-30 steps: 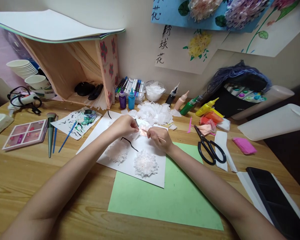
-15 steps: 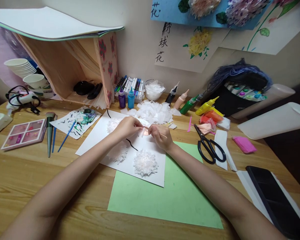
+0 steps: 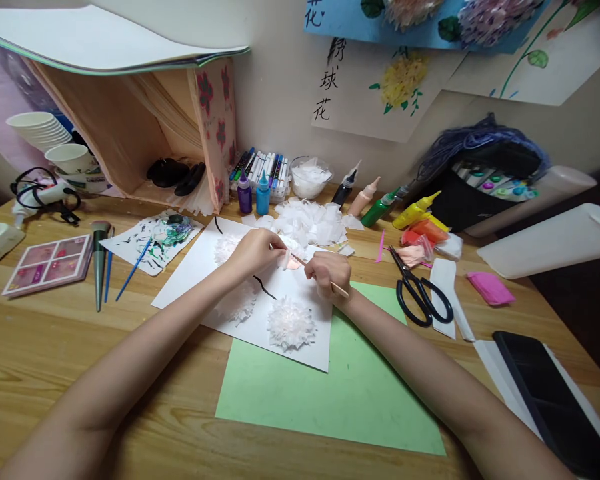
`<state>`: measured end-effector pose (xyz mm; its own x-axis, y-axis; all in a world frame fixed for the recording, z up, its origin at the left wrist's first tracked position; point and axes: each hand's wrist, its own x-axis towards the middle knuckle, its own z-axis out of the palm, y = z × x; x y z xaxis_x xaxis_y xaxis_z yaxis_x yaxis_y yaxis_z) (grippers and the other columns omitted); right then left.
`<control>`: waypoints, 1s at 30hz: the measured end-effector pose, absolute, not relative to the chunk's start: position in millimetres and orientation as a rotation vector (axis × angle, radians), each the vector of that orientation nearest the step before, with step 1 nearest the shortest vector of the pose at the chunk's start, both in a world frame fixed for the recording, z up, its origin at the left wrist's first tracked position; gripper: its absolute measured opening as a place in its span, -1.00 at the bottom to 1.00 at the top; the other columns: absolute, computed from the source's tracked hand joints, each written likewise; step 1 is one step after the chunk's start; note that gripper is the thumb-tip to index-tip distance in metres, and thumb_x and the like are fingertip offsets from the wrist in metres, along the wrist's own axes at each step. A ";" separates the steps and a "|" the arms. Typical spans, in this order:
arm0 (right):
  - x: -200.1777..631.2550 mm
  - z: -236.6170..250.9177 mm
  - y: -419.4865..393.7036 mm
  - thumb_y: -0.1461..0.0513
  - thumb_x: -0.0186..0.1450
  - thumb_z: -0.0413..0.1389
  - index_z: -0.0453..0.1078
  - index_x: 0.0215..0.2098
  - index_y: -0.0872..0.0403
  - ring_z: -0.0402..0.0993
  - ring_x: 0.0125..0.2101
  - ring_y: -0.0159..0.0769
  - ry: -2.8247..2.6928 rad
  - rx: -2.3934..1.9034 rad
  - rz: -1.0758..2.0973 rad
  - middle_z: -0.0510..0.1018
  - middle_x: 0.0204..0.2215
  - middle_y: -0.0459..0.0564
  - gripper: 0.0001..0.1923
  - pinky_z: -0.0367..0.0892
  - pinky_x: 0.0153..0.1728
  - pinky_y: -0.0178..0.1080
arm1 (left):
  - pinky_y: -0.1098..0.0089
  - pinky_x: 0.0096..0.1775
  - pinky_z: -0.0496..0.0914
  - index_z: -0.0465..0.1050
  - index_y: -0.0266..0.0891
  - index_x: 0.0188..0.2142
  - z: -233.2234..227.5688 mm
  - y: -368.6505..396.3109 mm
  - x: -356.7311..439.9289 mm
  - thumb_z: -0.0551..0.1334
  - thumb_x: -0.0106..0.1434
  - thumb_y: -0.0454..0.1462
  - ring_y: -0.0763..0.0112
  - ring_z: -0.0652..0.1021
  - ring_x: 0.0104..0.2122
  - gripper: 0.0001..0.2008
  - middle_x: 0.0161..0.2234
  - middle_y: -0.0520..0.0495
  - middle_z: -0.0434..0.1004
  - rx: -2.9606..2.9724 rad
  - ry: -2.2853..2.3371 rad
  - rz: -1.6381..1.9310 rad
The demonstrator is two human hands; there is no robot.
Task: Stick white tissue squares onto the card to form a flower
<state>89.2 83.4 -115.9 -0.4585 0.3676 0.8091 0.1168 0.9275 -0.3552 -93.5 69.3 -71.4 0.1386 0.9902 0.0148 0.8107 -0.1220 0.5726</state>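
On the white sheet (image 3: 180,283), tilted on the table, are several fluffy white paper flowers (image 3: 291,324) and black drawn lines. A peach patch (image 3: 293,264), clay-like, lies near its upper edge with white paper bits on it. My right hand (image 3: 329,273) is closed around a thin wooden stick (image 3: 340,290), its tip pointing at the patch and my left fingertips. Just left of the patch, my left hand (image 3: 257,250) is pinched; whatever sits between its fingertips is too small to make out. Behind both hands lies a heap of white paper pieces (image 3: 310,221).
Beneath the sheet lies green paper (image 3: 330,407). Scissors (image 3: 420,293) and a pink packet (image 3: 490,288) are at right. Paint bottles (image 3: 379,209) and a glass bowl (image 3: 310,178) stand behind. Brushes (image 3: 133,270), a paint-stained paper (image 3: 155,243) and a palette (image 3: 50,265) are at left.
My right hand has drawn back slightly to the right with the stick, whose angle has steepened, exposing more of the peach patch. My left hand stays nearly in place.
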 end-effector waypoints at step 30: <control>74.5 -112.9 82.9 0.06 0.40 -0.30 0.16 -0.65 0.05 0.27 -0.65 -0.42 -2.067 -0.817 0.602 0.29 -0.73 -0.10 -0.46 0.19 -0.50 -0.31 | 0.27 -0.20 0.26 0.56 -0.24 -0.34 -58.1 62.8 -98.7 0.21 0.05 -0.35 0.19 0.52 -0.28 -0.82 -0.35 -0.12 0.59 2.228 2.020 0.183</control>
